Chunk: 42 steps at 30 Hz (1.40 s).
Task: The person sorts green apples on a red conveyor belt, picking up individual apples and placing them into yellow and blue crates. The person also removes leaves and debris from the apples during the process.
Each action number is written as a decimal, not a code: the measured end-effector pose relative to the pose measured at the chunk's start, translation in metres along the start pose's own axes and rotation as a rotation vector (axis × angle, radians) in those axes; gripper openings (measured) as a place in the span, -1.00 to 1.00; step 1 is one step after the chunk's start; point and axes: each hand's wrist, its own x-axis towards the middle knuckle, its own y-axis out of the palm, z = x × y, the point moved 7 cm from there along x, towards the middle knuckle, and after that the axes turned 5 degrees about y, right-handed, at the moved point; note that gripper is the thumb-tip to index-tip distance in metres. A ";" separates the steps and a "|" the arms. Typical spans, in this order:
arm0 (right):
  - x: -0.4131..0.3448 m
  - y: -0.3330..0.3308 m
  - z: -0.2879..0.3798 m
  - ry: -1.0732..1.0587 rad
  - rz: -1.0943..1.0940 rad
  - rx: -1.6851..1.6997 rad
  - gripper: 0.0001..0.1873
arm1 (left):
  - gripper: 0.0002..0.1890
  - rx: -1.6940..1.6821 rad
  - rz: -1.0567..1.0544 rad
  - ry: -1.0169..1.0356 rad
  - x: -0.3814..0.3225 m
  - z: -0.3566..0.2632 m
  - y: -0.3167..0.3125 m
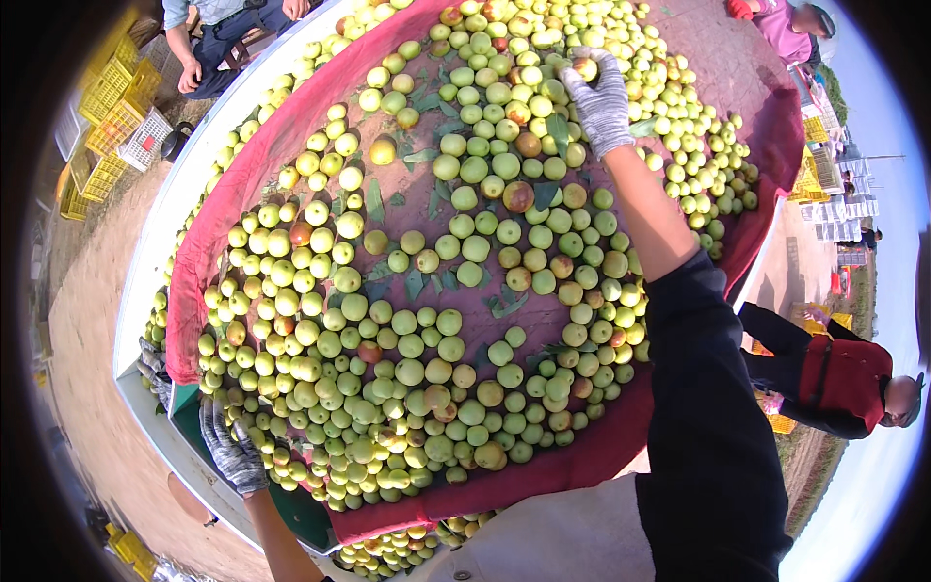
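Observation:
Many small green fruits, likely jujubes (409,372), some blotched red-brown, lie with loose leaves (374,201) on a sorting surface edged with red cloth (207,225). My right hand (600,98), in a grey knit glove, is at the far side; a reddish-green fruit (585,69) sits between its thumb and fingers. My left hand (231,451), gloved alike, rests at the near left corner beside the fruits, over the edge of a green chute (294,509). Its fingers are extended, partly against the fruits; whether it holds one cannot be told.
A white metal rim (156,211) runs round the left side, with more fruits between it and the cloth. Another glove (154,371) lies at the left corner. Yellow crates (109,87) stand on the ground at left. A seated person (225,36), one in pink (785,33) and one in red (847,378) are nearby.

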 end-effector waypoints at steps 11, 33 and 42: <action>-0.012 0.064 -0.019 0.005 0.367 -0.175 -0.70 | -0.55 -0.317 -0.163 0.395 0.316 -0.272 0.100; 0.056 0.042 -0.044 -0.056 0.301 -0.672 -0.59 | -0.36 -0.136 0.177 0.561 0.319 -0.365 0.136; -0.140 0.124 0.041 -0.188 0.619 -0.276 -0.72 | -0.44 -0.140 0.267 0.907 0.196 -0.293 0.119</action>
